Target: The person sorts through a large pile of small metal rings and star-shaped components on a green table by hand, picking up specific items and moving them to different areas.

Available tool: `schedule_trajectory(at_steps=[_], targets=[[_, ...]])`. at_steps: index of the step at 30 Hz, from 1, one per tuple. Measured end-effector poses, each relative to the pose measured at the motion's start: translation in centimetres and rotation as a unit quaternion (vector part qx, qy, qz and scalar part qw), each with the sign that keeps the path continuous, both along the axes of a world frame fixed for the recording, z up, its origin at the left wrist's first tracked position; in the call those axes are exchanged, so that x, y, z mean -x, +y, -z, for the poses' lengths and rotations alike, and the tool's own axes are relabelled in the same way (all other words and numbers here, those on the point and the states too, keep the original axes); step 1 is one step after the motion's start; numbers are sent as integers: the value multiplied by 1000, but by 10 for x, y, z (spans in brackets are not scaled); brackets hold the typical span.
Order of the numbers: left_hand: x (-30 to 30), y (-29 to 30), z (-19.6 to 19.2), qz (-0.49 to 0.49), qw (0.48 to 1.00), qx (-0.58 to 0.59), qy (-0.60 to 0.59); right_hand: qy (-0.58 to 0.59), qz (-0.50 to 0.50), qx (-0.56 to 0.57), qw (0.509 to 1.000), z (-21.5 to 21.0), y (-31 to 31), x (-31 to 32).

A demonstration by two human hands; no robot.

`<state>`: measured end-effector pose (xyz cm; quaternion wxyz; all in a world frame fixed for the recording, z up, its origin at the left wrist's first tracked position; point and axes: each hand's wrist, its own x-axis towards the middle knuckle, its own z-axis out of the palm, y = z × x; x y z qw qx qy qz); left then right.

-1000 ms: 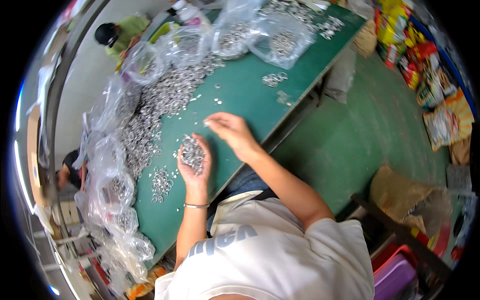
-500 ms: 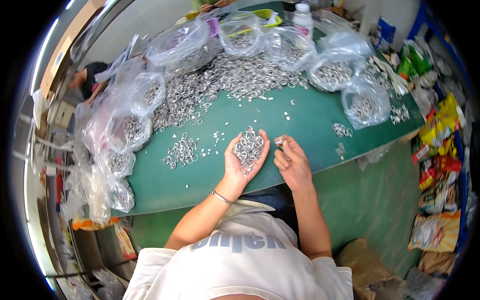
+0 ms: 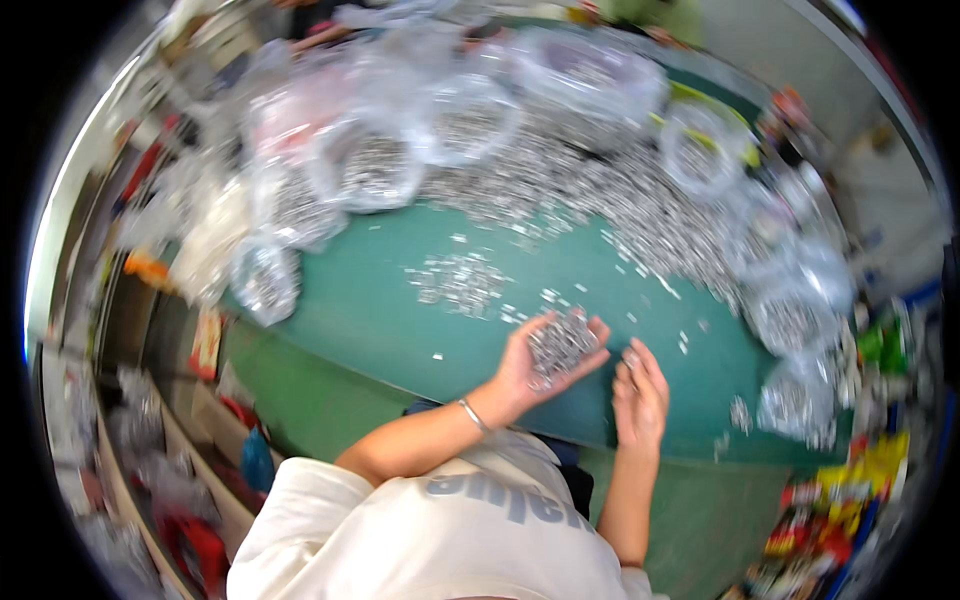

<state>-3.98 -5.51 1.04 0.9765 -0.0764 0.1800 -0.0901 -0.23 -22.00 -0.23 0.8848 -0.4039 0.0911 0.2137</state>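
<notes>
My left hand (image 3: 520,372) is cupped palm up, holding a heap of small silvery metal rings (image 3: 562,348). Just to its right, apart from it, my right hand (image 3: 640,395) is closed with the fingers curled and thumb against them. A small pale spot shows at those fingertips, too blurred to make out. Both hands are over the near edge of the green table (image 3: 380,300). A loose pile of rings (image 3: 462,285) lies beyond my left hand, toward the left, with little white bits scattered near it.
A broad mound of rings (image 3: 560,180) curves across the table's far side. Clear plastic bags of rings (image 3: 370,165) line the left and far edges, with more bags (image 3: 790,320) at the right. Coloured packets (image 3: 840,490) are at lower right. Parts of other people (image 3: 650,18) show across the table.
The view has turned leftward, so the table and bags appear shifted to the right, and it is now blurred. My left hand still holds the rings; the right stays closed beside it.
</notes>
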Motion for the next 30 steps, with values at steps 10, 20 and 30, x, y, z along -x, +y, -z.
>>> schedule_trajectory(at_steps=[10,20,30], targets=[[52,60,24,-101,990,101,-3,-144,-238,142,950,-56,83,-15],[89,88,36,-144,986,78,-13,-248,-637,143,716,-101,318,29],[89,108,38,-166,986,23,4,-181,-543,132,809,-88,317,26]])
